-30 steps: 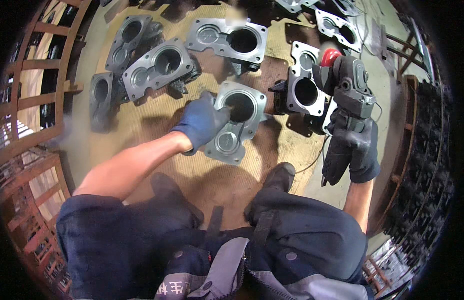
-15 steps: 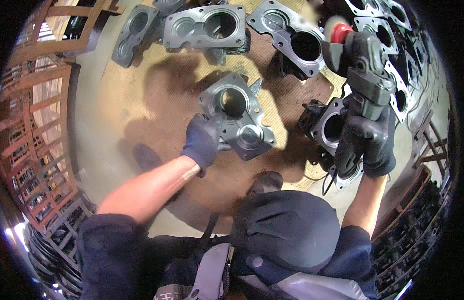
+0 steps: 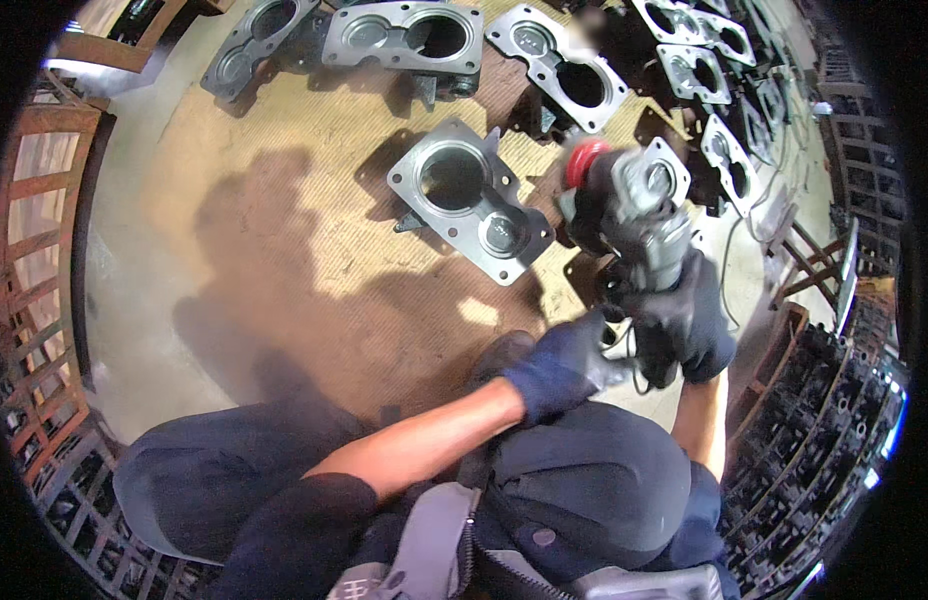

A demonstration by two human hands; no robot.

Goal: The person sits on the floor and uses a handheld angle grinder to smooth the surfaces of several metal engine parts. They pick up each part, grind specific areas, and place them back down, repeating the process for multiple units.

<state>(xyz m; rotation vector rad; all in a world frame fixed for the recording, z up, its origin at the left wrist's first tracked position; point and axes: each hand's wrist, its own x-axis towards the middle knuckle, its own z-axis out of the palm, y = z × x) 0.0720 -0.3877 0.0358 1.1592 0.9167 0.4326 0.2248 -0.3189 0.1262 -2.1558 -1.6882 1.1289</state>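
In my right hand (image 3: 689, 325), gloved and closed around its body, is an angle grinder (image 3: 649, 215) with a red disc (image 3: 586, 160) at its head, blurred by motion. My left hand (image 3: 564, 370), in a dark blue glove, is just left of the grinder's rear end and its cord, thumb and fingers apart. Whether it touches the grinder I cannot make out. A grey metal casting (image 3: 484, 235), with a round bore and a smaller round recess in its flat flange, rests on the ribbed tan mat ahead of my hands, untouched.
Similar castings stand along the far side, among them a wide one (image 3: 404, 38) and an angled one (image 3: 559, 65), with several more at the far right. A rusty slatted crate (image 3: 49, 270) stands at left. Racked dark parts (image 3: 799, 430) fill the right.
My left hand has let go of the casting and moved right and nearer me, beside the grinder. The casting now lies turned on the mat. The grinder has come left and nearer.
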